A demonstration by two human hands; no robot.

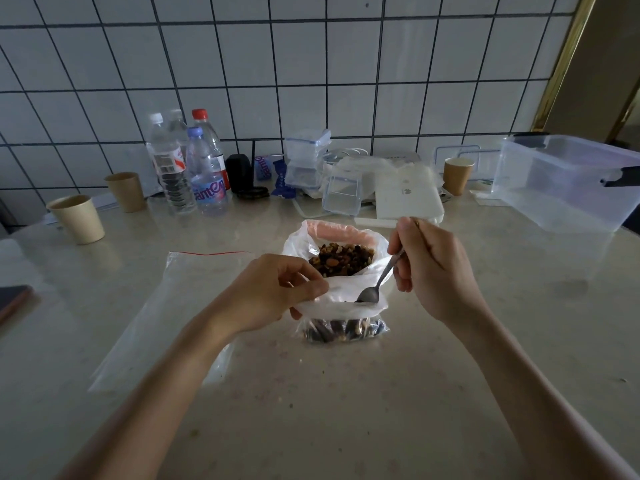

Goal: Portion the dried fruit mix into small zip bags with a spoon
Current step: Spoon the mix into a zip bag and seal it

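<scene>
A white plastic bag (313, 237) stands open at the table's middle, filled with dried fruit mix (343, 259). In front of it a small zip bag (344, 315) is held upright, with some mix showing through its clear bottom. My left hand (273, 296) pinches the small bag's rim at its left side. My right hand (429, 268) grips a metal spoon (379, 280) by the handle. The spoon's bowl points down into the small bag's mouth. A large empty zip bag (173, 306) with a red seal line lies flat to the left.
Water bottles (194, 168), paper cups (78, 218) and small lidded containers (306, 161) stand along the tiled wall. A big clear plastic tub (568, 181) sits at the far right. A white box (408, 199) lies behind the fruit bag. A dark object (14, 301) pokes in at the left edge.
</scene>
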